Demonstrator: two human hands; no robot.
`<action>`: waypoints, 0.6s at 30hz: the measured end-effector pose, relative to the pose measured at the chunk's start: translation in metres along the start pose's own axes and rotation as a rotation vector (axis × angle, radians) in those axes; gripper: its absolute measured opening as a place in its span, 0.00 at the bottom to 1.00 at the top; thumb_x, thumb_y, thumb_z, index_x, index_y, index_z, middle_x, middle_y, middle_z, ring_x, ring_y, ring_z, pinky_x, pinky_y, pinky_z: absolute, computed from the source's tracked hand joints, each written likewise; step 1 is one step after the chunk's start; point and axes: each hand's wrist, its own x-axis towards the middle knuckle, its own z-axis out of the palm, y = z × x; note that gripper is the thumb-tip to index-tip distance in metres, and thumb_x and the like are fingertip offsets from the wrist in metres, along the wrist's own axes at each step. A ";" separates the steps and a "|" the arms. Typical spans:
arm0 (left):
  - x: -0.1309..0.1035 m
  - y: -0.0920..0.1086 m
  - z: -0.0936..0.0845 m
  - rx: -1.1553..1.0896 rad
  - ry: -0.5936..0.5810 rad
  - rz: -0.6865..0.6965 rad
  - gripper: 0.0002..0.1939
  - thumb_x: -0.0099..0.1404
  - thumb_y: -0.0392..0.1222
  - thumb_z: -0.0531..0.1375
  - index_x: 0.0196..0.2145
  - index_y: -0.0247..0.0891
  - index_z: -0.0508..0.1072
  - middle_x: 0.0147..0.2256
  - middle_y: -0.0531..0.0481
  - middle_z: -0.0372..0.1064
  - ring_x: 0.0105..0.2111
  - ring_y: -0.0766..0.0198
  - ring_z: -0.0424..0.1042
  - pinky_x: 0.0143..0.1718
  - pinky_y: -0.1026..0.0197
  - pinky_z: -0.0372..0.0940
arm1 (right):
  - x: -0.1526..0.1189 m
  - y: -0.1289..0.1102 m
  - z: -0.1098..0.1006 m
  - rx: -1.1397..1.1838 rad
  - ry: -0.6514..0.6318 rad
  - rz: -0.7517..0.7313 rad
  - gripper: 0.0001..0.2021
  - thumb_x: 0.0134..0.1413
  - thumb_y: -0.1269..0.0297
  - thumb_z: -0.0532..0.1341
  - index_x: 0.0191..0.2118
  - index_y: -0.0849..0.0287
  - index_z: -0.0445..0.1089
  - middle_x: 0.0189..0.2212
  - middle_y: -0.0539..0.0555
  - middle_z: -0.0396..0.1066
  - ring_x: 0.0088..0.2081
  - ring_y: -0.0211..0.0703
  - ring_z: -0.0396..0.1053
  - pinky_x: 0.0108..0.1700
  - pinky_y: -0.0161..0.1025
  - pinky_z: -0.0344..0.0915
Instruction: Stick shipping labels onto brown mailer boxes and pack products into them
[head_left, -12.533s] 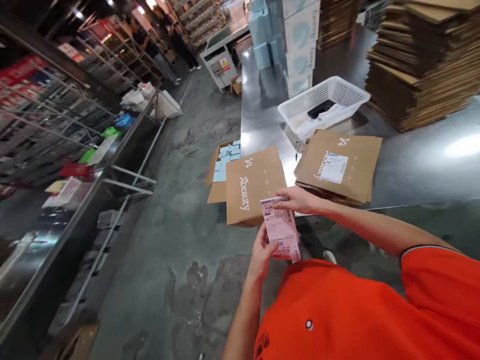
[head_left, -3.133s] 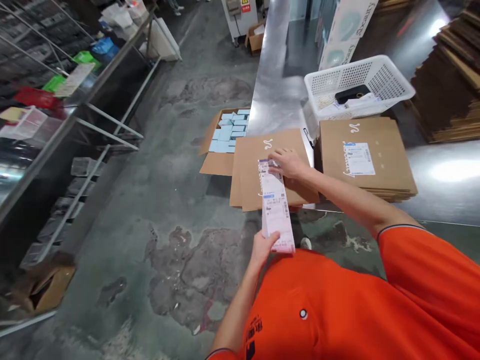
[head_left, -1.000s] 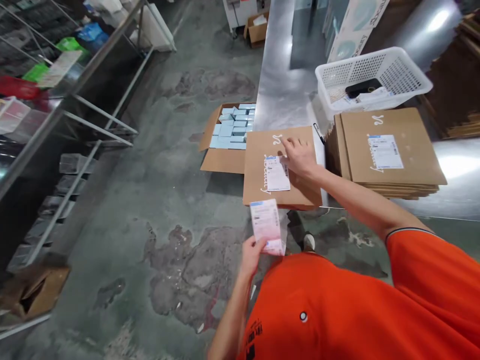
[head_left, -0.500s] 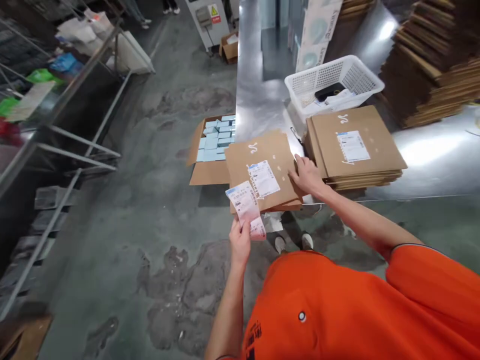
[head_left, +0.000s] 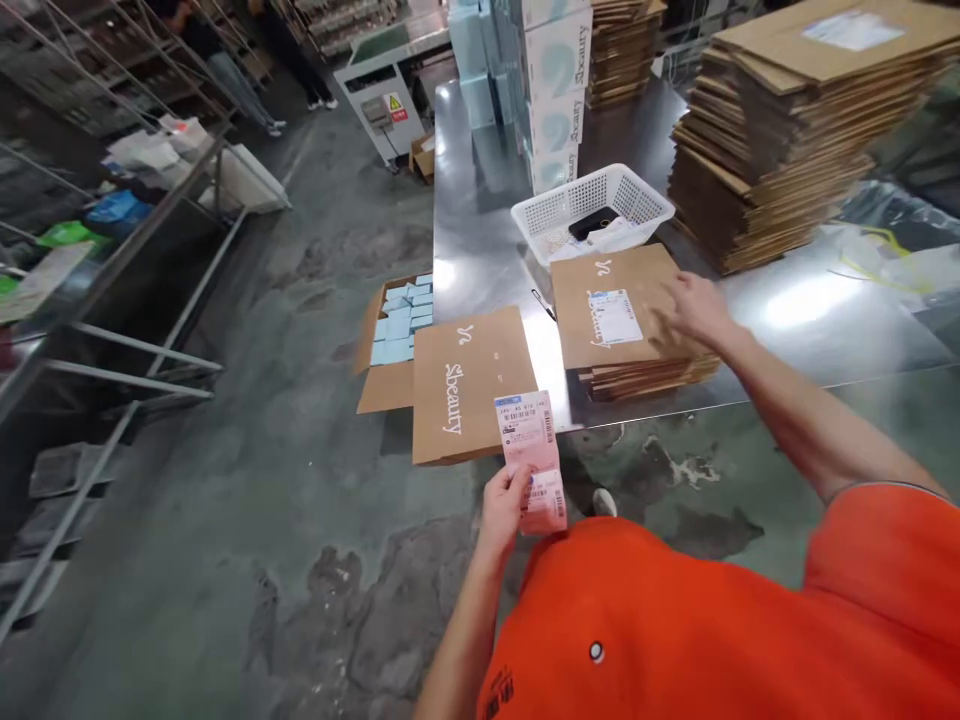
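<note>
My left hand (head_left: 504, 505) is closed on a strip of printed shipping labels (head_left: 529, 435), held low in front of my body. Beyond the strip lies a flat cardboard carton (head_left: 465, 385) printed "Sbeauty", with no label on its visible face. To the right, a flat carton with a white shipping label (head_left: 616, 316) tops a stack of flattened cartons (head_left: 649, 378). My right hand (head_left: 697, 308) is over that carton's right edge, its fingers apart and smeared by motion. Whether the fingertips touch the cardboard is hard to see.
A white plastic basket (head_left: 592, 205) with a dark object stands behind the labelled stack. A pen (head_left: 544, 305) lies on the metal table (head_left: 480, 270). Tall carton stacks (head_left: 780, 160) rise at right. An open box of pale blue boxes (head_left: 397, 325) sits left of the table.
The labelled carton on the left pile is gone, exposing an unlabelled one. My right hand has moved right to the labelled stack. My left hand still holds the labels, and the view has shifted.
</note>
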 end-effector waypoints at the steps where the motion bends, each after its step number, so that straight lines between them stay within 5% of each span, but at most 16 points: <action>1: -0.002 -0.001 0.003 0.004 0.006 -0.017 0.24 0.47 0.60 0.70 0.27 0.34 0.77 0.24 0.51 0.71 0.24 0.66 0.67 0.27 0.64 0.62 | -0.004 -0.025 0.010 0.061 -0.104 -0.056 0.26 0.54 0.52 0.64 0.54 0.64 0.71 0.55 0.70 0.66 0.56 0.62 0.63 0.57 0.59 0.59; 3: -0.006 0.000 0.005 0.012 0.027 -0.039 0.24 0.47 0.60 0.70 0.28 0.33 0.77 0.24 0.51 0.71 0.24 0.66 0.66 0.27 0.64 0.62 | -0.019 -0.082 0.037 0.284 -0.444 -0.218 0.30 0.56 0.53 0.62 0.62 0.58 0.62 0.58 0.63 0.65 0.56 0.54 0.65 0.53 0.50 0.65; 6: -0.011 0.008 -0.001 -0.029 0.018 -0.014 0.23 0.49 0.56 0.70 0.35 0.34 0.78 0.30 0.48 0.74 0.29 0.62 0.70 0.33 0.62 0.65 | -0.049 -0.156 0.076 0.463 -0.807 -0.377 0.21 0.56 0.55 0.63 0.54 0.58 0.68 0.46 0.57 0.73 0.44 0.46 0.71 0.43 0.40 0.67; 10: -0.009 0.030 -0.017 -0.194 0.044 0.188 0.31 0.48 0.46 0.72 0.51 0.41 0.73 0.47 0.45 0.74 0.43 0.60 0.72 0.43 0.62 0.65 | -0.081 -0.196 0.110 0.488 -0.765 -0.420 0.10 0.62 0.60 0.57 0.36 0.61 0.70 0.30 0.54 0.72 0.33 0.41 0.69 0.36 0.37 0.62; 13: 0.005 0.040 -0.028 -0.141 0.210 0.246 0.17 0.50 0.48 0.71 0.34 0.36 0.75 0.31 0.51 0.73 0.29 0.67 0.69 0.33 0.66 0.63 | -0.095 -0.203 0.126 0.533 -0.719 -0.513 0.10 0.63 0.59 0.56 0.36 0.60 0.69 0.31 0.55 0.71 0.32 0.41 0.67 0.35 0.36 0.60; 18: 0.031 0.016 -0.048 -0.064 0.315 0.138 0.23 0.46 0.55 0.70 0.17 0.37 0.63 0.18 0.59 0.58 0.20 0.72 0.56 0.23 0.67 0.53 | -0.091 -0.206 0.160 0.450 -0.660 -0.561 0.08 0.63 0.62 0.56 0.35 0.59 0.68 0.31 0.53 0.69 0.32 0.41 0.64 0.35 0.37 0.58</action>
